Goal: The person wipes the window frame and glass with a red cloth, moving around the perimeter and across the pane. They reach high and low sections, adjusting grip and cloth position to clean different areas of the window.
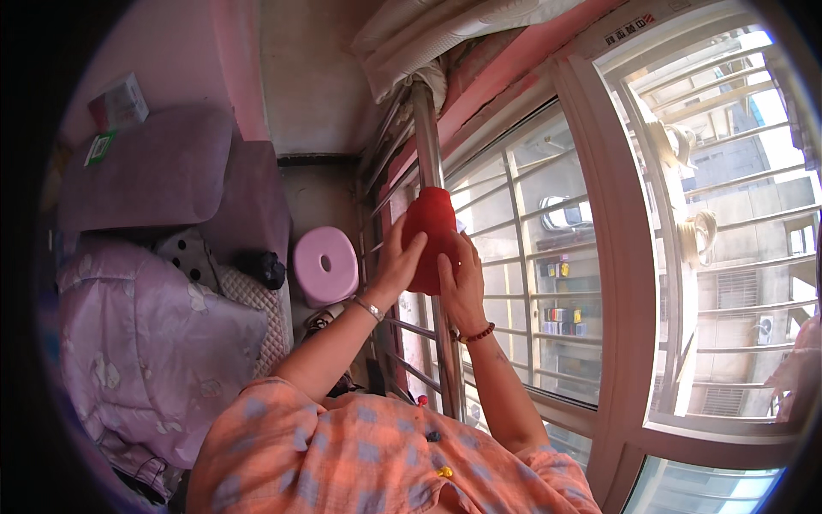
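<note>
A piece of red fabric (437, 221) lies over the shiny metal top rail (428, 144) of a window guard. My left hand (399, 260), with a silver bracelet at the wrist, holds its left side, thumb on top. On the opposite side my right hand (465, 286), wearing a string of dark red beads, grips the fabric with its thumb up. Some of my fingers are hidden behind the cloth. The fabric narrows at its far end, and I cannot tell whether it is a garment or a plain cloth.
Left of the railing stands a pink plastic stool (325, 266). A bed with a lilac quilt (173, 347) and purple padded headboard (151, 173) lies further left. Pale bedding (437, 32) hangs over the rail's far end. A framed window (616, 257) with outside bars runs along the right.
</note>
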`<state>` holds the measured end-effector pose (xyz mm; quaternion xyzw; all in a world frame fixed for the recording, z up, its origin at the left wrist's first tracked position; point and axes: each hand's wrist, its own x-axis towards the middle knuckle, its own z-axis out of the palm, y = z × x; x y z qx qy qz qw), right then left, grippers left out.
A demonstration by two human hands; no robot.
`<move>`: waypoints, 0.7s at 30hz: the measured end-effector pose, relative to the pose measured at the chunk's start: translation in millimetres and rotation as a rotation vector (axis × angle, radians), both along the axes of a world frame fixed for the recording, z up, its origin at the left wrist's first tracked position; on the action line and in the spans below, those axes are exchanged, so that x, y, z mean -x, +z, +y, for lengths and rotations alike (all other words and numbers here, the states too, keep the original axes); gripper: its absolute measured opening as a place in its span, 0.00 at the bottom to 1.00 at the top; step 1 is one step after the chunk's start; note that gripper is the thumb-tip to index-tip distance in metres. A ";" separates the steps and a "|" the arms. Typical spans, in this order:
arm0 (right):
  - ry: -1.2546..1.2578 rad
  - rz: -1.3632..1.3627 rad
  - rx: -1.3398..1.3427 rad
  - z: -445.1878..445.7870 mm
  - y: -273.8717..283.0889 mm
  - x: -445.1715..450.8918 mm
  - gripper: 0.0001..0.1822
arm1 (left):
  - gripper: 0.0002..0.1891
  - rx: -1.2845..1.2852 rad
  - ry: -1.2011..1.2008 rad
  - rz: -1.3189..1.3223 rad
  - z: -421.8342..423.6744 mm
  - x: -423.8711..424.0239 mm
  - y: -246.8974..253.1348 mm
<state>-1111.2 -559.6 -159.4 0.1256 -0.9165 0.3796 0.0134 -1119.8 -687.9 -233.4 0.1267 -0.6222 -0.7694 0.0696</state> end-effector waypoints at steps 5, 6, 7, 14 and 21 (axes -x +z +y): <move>0.136 0.047 -0.163 8.0 -34.5 10.2 0.47 | 0.46 0.165 0.028 -0.002 45.7 21.2 8.8; 0.143 0.020 -0.157 8.2 -36.6 16.8 0.47 | 0.44 0.097 0.031 0.024 43.5 36.3 5.7; 0.147 0.014 -0.146 6.4 -37.4 24.4 0.48 | 0.43 0.003 0.037 0.061 40.6 49.7 2.0; 0.074 -0.052 -0.244 -26.2 -25.5 77.5 0.54 | 0.34 0.574 0.128 -0.011 8.8 106.0 -13.4; 0.069 -0.044 -0.165 -70.7 -36.5 197.1 0.52 | 0.33 0.634 0.094 -0.143 -39.8 226.8 -5.5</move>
